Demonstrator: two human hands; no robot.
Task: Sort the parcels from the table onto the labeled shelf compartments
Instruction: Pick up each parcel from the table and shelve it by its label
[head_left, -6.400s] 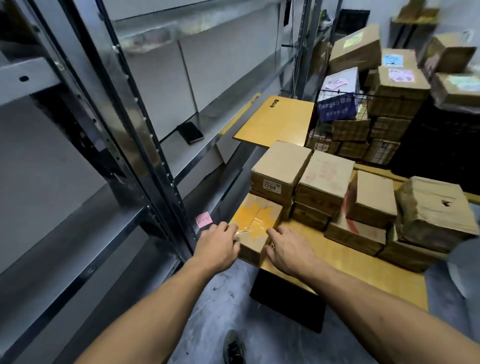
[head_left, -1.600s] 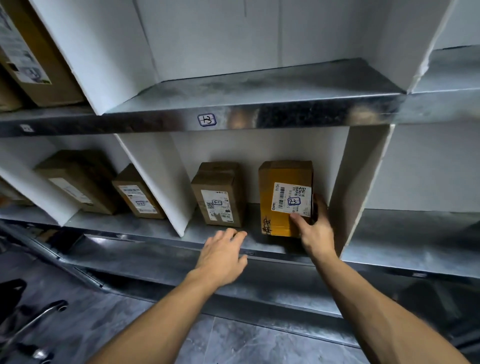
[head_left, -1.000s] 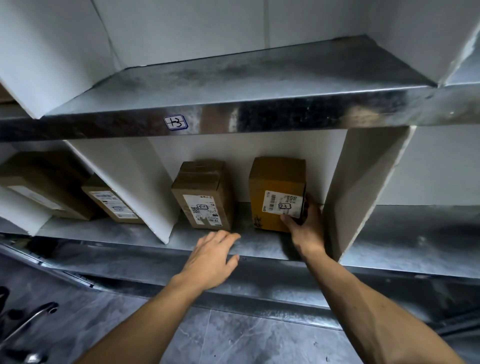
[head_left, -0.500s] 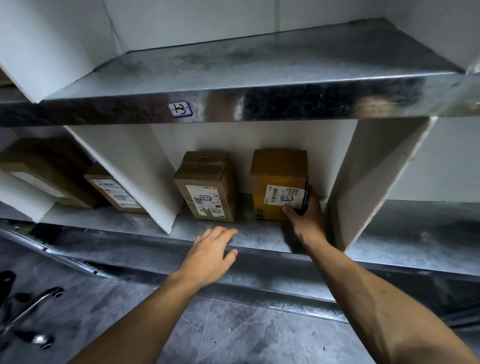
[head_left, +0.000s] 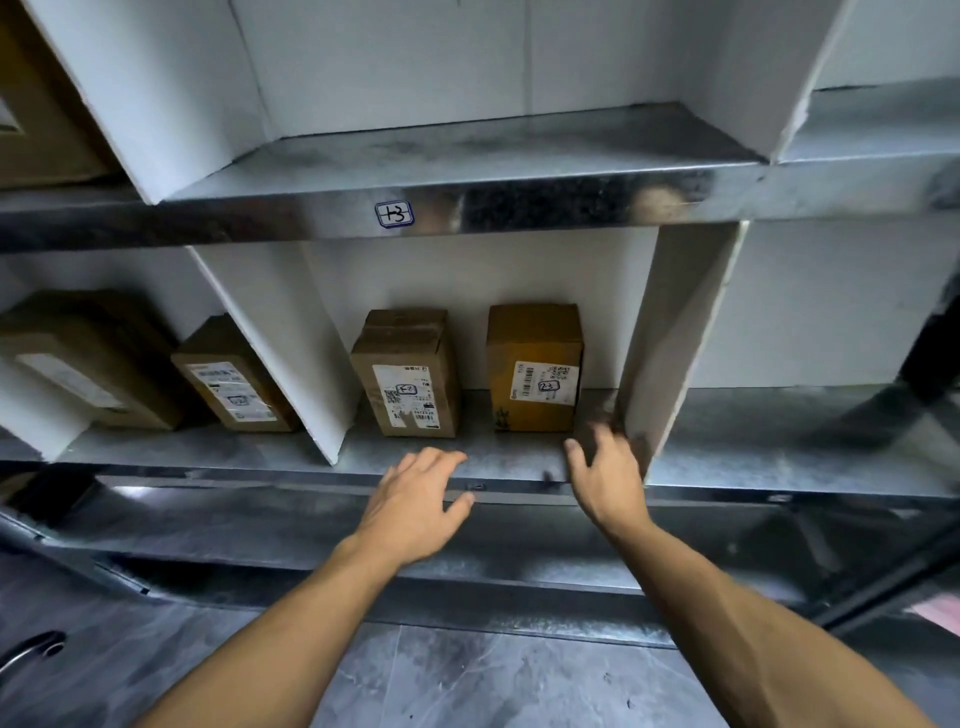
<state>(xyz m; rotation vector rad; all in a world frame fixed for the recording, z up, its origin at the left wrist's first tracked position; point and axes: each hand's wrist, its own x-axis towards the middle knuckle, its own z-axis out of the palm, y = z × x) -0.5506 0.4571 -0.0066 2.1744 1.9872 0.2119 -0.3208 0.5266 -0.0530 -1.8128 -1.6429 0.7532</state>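
Your left hand (head_left: 415, 499) and right hand (head_left: 605, 475) hover empty, fingers relaxed, at the shelf (head_left: 519, 457) edge; yellow parcel (head_left: 535, 369) stands upright beside brown parcel (head_left: 408, 371).

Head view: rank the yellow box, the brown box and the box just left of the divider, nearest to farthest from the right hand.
1. Yellow box, just behind and left of the right hand.
2. Brown box, further left, same compartment.
3. Left box, next compartment over, past the divider.

The left hand (head_left: 410, 506) and right hand (head_left: 605, 480) are bare, with forearms uncovered as far as shown.
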